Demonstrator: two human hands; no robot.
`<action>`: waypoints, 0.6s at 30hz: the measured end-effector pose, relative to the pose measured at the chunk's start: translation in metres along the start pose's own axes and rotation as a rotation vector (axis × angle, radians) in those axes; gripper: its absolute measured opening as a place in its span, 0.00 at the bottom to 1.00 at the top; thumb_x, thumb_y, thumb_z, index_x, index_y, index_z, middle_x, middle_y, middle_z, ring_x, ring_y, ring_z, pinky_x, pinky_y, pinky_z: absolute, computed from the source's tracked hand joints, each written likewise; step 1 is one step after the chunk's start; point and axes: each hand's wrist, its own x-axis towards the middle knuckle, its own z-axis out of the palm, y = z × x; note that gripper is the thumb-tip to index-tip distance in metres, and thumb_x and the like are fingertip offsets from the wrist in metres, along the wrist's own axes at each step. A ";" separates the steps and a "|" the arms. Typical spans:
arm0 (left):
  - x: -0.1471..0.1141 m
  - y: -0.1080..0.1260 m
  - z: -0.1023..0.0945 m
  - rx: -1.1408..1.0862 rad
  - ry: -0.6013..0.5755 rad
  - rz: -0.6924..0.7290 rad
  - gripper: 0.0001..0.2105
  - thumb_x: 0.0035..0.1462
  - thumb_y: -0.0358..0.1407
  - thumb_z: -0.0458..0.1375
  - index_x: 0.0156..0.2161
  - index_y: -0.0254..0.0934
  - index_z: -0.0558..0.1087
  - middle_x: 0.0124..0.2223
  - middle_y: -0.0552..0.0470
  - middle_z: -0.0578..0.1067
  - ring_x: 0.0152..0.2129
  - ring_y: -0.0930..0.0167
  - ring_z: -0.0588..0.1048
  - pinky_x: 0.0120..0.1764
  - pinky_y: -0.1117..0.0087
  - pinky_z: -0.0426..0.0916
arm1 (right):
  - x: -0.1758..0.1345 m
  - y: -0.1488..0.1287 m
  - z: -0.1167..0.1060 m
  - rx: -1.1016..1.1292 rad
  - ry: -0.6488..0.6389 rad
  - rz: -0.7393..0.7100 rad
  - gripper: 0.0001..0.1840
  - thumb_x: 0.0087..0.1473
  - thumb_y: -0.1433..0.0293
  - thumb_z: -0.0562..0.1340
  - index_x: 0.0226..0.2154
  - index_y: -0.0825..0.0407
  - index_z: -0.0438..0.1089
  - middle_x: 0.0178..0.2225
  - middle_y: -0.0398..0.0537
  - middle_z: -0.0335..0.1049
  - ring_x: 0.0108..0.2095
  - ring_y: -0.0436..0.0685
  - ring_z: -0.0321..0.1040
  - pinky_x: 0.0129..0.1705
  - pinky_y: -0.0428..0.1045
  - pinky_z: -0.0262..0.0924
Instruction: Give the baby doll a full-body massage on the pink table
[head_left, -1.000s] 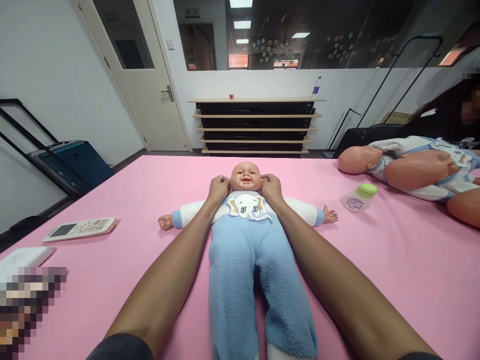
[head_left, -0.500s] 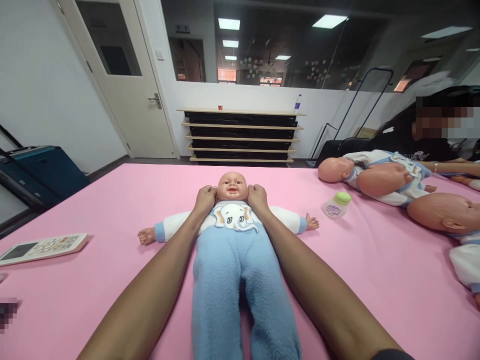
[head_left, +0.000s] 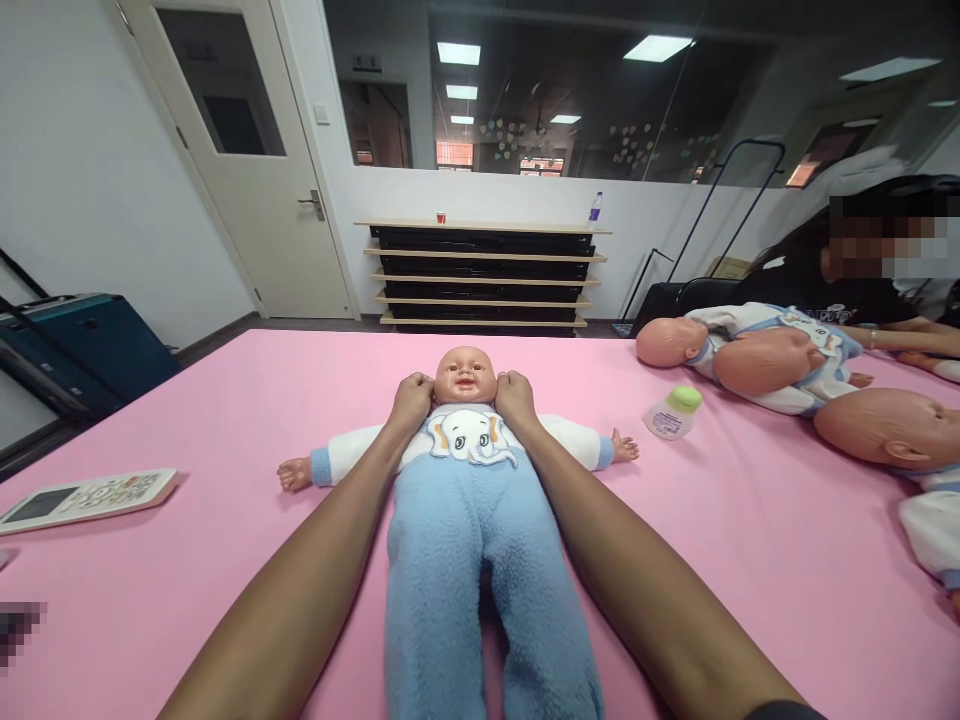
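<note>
A baby doll (head_left: 480, 500) lies on its back in front of me, face up, its arms spread out. It wears a white and blue fleece suit with an elephant on the chest. My left hand (head_left: 412, 398) is closed at the side of the doll's head (head_left: 465, 376), its curled fingers at the ear. On the opposite side my right hand (head_left: 515, 396) is closed at the other ear in the same way. Both ears are hidden behind my fingers. My forearms pass over the doll's sleeves.
A pink-covered table (head_left: 247, 400) bears everything. A bottle with a green cap (head_left: 673, 413) stands to the right, near more dolls (head_left: 769, 358). A person in a black top (head_left: 795, 270) sits beyond them. At left lies a white device with a screen (head_left: 90, 498). Behind are shelves (head_left: 484, 228).
Both hands stay at the doll's head in nearly the same pose. The view has shifted very slightly. At the far right, the other person's arm has moved a little.
</note>
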 end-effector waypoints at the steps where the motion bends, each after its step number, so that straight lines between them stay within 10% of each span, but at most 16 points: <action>1: 0.001 0.000 0.000 0.009 0.003 0.002 0.01 0.48 0.32 0.53 0.27 0.37 0.65 0.18 0.57 0.66 0.13 0.75 0.64 0.19 0.74 0.55 | 0.000 0.000 0.000 0.001 -0.002 0.004 0.19 0.61 0.62 0.50 0.21 0.50 0.58 0.22 0.46 0.66 0.28 0.54 0.61 0.30 0.47 0.48; 18: -0.004 0.003 -0.002 -0.029 -0.008 -0.045 0.01 0.45 0.32 0.54 0.27 0.37 0.66 0.17 0.55 0.67 0.13 0.75 0.63 0.19 0.74 0.53 | -0.011 -0.018 -0.012 0.171 -0.119 0.130 0.16 0.57 0.71 0.53 0.18 0.51 0.61 0.13 0.42 0.59 0.19 0.51 0.58 0.24 0.46 0.51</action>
